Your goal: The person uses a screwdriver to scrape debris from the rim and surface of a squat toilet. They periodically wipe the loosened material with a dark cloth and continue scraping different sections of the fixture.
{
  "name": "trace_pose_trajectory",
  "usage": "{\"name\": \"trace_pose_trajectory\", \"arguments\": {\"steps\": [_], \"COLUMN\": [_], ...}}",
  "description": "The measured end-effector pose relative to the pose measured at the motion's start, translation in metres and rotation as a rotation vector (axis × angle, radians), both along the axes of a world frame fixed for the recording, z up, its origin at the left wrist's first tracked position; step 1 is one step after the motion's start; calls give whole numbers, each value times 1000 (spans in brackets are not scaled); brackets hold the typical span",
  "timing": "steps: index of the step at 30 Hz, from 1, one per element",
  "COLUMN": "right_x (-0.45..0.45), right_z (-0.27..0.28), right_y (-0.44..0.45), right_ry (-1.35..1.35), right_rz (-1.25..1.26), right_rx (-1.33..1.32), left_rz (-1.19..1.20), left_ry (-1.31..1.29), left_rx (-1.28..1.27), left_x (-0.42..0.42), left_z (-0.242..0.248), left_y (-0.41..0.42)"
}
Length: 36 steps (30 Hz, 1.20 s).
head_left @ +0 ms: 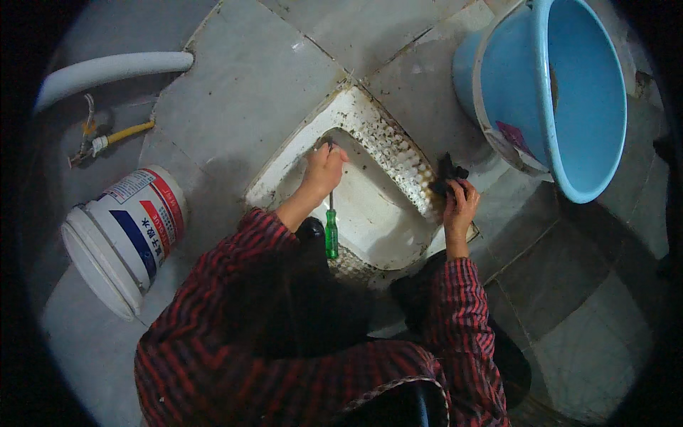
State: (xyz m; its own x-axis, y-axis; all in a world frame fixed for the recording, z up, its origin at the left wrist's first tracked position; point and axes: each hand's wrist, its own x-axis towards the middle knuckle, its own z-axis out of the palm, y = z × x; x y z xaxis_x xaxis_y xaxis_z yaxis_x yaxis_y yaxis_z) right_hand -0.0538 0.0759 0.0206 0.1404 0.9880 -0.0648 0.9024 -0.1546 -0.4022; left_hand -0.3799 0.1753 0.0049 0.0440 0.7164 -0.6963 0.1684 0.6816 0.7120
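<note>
Before me, a white ceramic squat toilet (373, 197) is set into the tiled floor, with dark specks and brown stains over its ridged footrest (392, 144). My left hand (325, 166) reaches over the far end of the basin, gripping a screwdriver by its metal shaft. The screwdriver's green handle (332, 235) points back toward me. At the right rim, my right hand (461, 208) has its fingers on a crumpled black cloth or plastic piece (449, 173), which lies at the edge of the toilet and the floor tiles.
A light blue plastic bucket (512, 85) stands at the upper right. On the left is a white lidded pail (133, 229) bearing writing. Beyond it, a white pipe (122, 66) and a yellow pipe with a fitting (125, 133) run near the floor.
</note>
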Motion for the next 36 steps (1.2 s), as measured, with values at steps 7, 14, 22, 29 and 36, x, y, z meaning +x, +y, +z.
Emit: {"name": "trace_pose_trajectory", "arguments": {"steps": [7,14,22,29,36], "right_x": [-138,-144,-67,-176,-45], "right_z": [-12,-31,0,-21,-18], "right_y": [190,140,52,159,-29], "right_ry": [367,152,136,227,266], "right_rz": [300,459,403,363,142], "right_rx": [211,69,-63,159,-110], "left_rz": [135,150,-69,-28,-141], "left_ry": [-133,-173,-63,-48,-41], "left_rx": [3,-20,116,139,190], "left_x": [-25,-31,-9,-6,5], "left_z": [32,33,12,26,10], "left_y": [11,18,6,19,7]}}
